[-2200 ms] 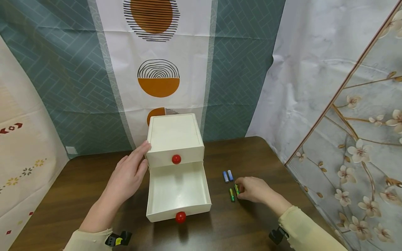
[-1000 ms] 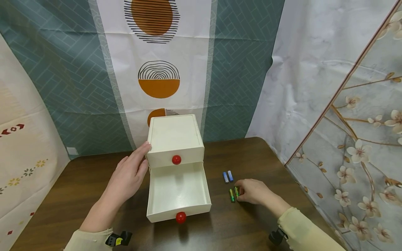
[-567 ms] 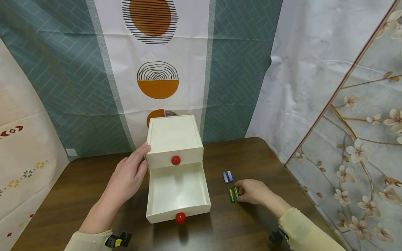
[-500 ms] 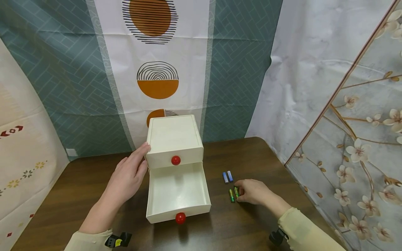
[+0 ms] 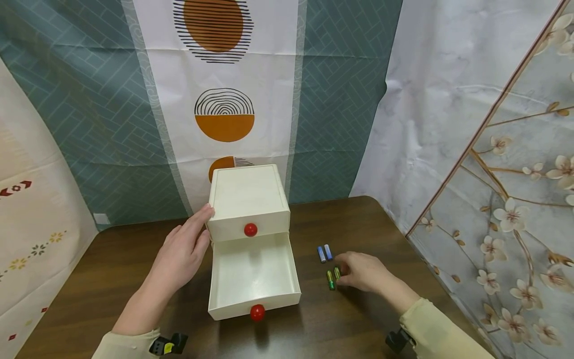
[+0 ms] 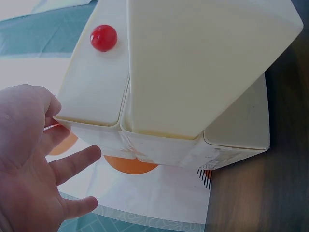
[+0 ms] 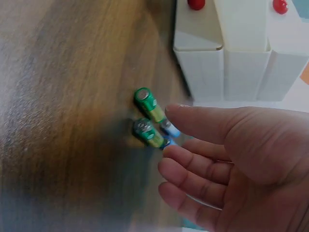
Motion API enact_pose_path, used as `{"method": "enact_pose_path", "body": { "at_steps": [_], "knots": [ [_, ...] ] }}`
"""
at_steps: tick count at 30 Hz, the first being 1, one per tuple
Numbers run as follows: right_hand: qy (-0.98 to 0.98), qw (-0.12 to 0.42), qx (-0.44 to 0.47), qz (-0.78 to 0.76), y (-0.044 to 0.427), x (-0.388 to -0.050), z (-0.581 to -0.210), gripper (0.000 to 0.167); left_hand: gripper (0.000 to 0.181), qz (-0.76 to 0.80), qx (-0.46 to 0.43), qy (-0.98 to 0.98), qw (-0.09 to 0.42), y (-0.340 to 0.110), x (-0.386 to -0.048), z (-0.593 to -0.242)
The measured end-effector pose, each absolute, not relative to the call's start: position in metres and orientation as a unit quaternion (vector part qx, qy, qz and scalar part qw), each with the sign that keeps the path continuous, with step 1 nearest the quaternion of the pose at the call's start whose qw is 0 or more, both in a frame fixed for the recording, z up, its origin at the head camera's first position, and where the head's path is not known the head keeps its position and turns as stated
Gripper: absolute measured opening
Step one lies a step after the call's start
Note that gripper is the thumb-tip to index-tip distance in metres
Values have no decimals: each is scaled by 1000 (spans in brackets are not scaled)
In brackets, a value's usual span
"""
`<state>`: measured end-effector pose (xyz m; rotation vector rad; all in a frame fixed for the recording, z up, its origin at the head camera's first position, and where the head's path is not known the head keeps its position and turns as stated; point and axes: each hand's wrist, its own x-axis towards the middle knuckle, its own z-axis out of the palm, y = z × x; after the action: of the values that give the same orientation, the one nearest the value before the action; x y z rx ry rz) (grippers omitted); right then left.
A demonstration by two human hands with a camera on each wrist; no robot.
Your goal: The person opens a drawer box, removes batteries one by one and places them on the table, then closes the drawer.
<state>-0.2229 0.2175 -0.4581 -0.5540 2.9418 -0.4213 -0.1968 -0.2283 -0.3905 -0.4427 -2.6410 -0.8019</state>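
A cream-coloured drawer cabinet (image 5: 250,192) with red knobs stands on the table, one drawer (image 5: 255,274) pulled out with nothing seen inside. My left hand (image 5: 181,249) rests against the cabinet's upper left side; in the left wrist view its lower fingers spread loosely. Two green batteries lie side by side: the left one (image 5: 330,280) and the right one (image 5: 337,272). Right beside the latter is my right hand (image 5: 365,271). The right wrist view shows its fingers loosely bent with nothing between them, and a green battery (image 7: 148,104) beyond the fingertips.
Two blue-and-white batteries, one left (image 5: 321,254) and one right (image 5: 328,252), lie just behind the green pair. The dark wooden table (image 5: 341,219) ends at a patterned cloth (image 5: 332,99) behind, with a floral cloth (image 5: 506,249) on the right.
The right hand's fingers have come away from the right green battery, which stays on the table, now more visible. The left hand and drawer have kept their places.
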Motion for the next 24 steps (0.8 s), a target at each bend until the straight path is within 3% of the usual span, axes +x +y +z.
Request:
{"method": "enact_pose_path", "body": {
  "at_steps": [24],
  "knots": [
    [936, -103, -269, -200, 178, -190, -416, 44, 50, -302, -160, -922, 180, -228, -199, -394]
  ]
}}
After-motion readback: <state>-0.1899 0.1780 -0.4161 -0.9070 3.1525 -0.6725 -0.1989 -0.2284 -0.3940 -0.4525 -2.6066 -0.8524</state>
